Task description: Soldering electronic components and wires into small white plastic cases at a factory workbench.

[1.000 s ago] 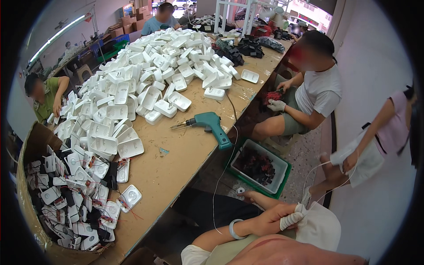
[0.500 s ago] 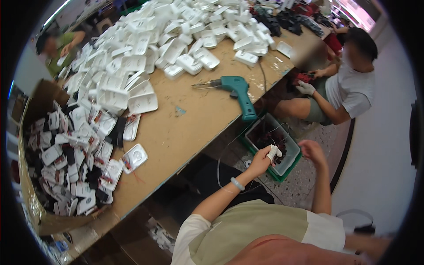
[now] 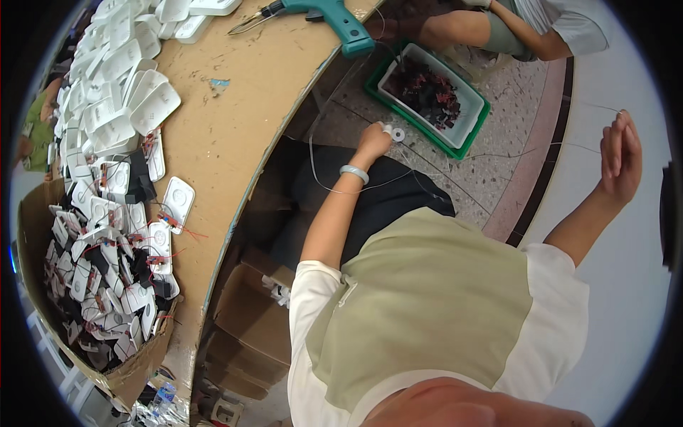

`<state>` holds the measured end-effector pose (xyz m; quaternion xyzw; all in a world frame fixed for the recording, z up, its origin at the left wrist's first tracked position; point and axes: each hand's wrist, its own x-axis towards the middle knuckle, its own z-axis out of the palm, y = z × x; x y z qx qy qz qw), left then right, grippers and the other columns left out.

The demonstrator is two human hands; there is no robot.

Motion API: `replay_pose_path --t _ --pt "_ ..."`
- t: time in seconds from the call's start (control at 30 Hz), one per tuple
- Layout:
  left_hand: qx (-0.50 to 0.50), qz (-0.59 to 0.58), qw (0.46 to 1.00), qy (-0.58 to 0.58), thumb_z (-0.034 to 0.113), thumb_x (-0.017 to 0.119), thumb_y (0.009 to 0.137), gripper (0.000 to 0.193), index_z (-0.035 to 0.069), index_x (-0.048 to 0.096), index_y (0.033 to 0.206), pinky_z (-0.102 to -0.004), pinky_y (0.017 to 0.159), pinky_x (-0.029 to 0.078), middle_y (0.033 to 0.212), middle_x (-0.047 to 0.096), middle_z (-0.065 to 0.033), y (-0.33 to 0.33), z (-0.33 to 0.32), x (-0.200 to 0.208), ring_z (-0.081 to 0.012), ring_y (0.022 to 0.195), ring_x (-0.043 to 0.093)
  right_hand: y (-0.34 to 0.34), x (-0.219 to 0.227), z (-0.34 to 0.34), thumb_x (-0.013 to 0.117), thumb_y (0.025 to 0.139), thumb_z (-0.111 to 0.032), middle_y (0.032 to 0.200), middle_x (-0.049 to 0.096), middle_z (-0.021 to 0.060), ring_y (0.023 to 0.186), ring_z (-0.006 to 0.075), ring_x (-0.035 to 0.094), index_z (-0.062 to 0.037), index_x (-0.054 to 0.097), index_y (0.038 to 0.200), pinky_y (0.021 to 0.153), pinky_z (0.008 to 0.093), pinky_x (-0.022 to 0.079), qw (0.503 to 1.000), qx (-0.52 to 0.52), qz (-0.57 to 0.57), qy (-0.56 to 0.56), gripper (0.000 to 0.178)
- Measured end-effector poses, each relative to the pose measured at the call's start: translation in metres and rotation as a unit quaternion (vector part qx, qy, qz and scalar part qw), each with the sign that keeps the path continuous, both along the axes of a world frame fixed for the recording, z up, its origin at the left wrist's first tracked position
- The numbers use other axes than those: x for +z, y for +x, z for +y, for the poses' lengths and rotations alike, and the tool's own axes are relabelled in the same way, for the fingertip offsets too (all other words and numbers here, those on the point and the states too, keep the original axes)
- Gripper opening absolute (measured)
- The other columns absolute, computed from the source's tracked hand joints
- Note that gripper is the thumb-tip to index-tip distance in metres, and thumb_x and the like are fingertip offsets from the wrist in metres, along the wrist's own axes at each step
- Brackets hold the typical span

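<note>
My left hand, with white coverings on its fingertips and a pale bangle on the wrist, is closed above my dark-clothed lap. What its fingers hold, if anything, is hidden. Right beside it shows a small white spool. My right hand is raised far out to the right, its fingertips pinched on a thin wire. Thin wire also stretches across the floor between the two hands and loops over my left forearm. A teal soldering gun lies at the table's edge, away from both hands.
A white bin of dark red and black pieces stands in a green tray on the floor. White plastic housings heap on the table; a cardboard box holds wired parts. A co-worker's leg is beyond the bin.
My view has swung down and right. My right hand has moved from beside the bin far out to the right, drawing wire. The left hand has come away from the bin toward my lap.
</note>
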<state>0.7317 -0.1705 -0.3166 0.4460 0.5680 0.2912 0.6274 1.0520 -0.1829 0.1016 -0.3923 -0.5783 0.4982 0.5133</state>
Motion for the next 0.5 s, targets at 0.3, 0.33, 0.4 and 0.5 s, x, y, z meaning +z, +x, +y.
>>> replay_pose_path --t 0.3,0.33,0.4,0.5 --pt "-0.297 0.494 0.814 0.075 0.018 0.059 0.092 0.03 0.003 0.073 0.114 -0.0508 0.096 0.048 0.124 0.068 -0.0184 -0.009 -0.021 0.068 -0.0382 0.114 0.065 0.019 -0.332 -0.012 0.045 0.103 -0.023 0.074 0.065 0.0045 0.062 0.0123 0.063 -0.0056 0.066 0.102 0.058 0.0289 0.056 0.877 -0.065 -0.354 -0.318 0.027" --pt "-0.307 0.476 0.823 0.045 0.019 0.058 0.092 0.031 0.004 0.073 0.115 -0.0497 0.096 0.049 0.123 0.068 -0.0185 -0.011 -0.018 0.073 -0.0382 0.113 0.065 0.034 -0.404 -0.021 0.051 0.099 -0.024 0.072 0.066 0.008 0.061 0.0209 0.066 -0.0024 0.067 0.103 0.059 0.036 0.057 0.868 -0.077 -0.35 -0.344 0.028" --pt "-0.329 0.448 0.832 0.01 0.025 0.055 0.096 0.032 0.005 0.074 0.113 -0.0454 0.095 0.05 0.117 0.07 -0.0191 -0.021 -0.018 0.073 -0.0394 0.108 0.065 0.027 -0.481 -0.028 0.057 0.095 -0.028 0.088 0.069 0.0167 0.082 0.0309 0.07 0.0011 0.065 0.11 0.073 0.0444 0.057 0.688 0.035 -0.682 -0.245 0.033" --pt "-0.279 0.432 0.844 0.151 0.025 0.057 0.097 0.032 0.001 0.071 0.113 -0.0443 0.098 0.049 0.117 0.068 -0.0211 -0.05 -0.04 0.1 -0.0414 0.111 0.063 -0.032 -0.477 -0.04 0.064 0.091 -0.031 0.129 0.055 0.0298 0.12 0.0453 0.055 0.0049 0.057 0.123 0.1 0.0508 0.047 0.66 -0.043 -0.713 -0.233 0.049"
